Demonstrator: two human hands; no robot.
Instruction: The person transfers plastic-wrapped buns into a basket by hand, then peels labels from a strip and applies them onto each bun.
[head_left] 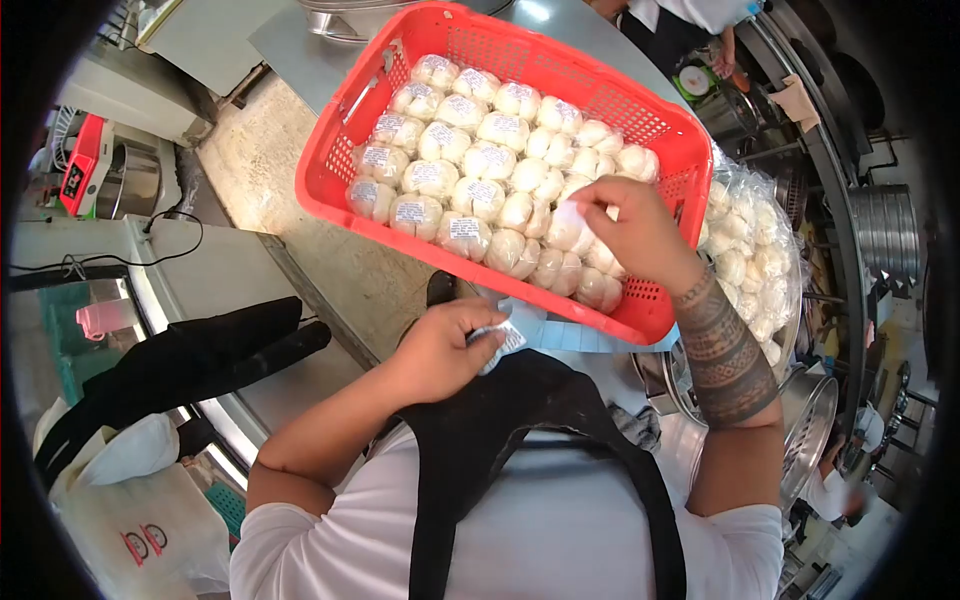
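A red plastic basket (330, 180) holds rows of round white pieces wrapped in clear film. Many packs on its left and upper side carry a printed white label (467, 229); those toward the right and lower side show none. My right hand (640, 225) is over the basket's right part, thumb and forefinger pinching a small whitish slip (578, 212) against a wrapped pack. Below the basket's near edge, my left hand (445, 350) is closed on a folded strip of printed labels (505, 338).
A large clear bag of white pieces (750, 250) stands right of the basket. Metal pans (805, 430) sit below it. A black cloth (200, 360) hangs at left, near a red machine (88, 165). Other people (700, 30) are at upper right and lower right.
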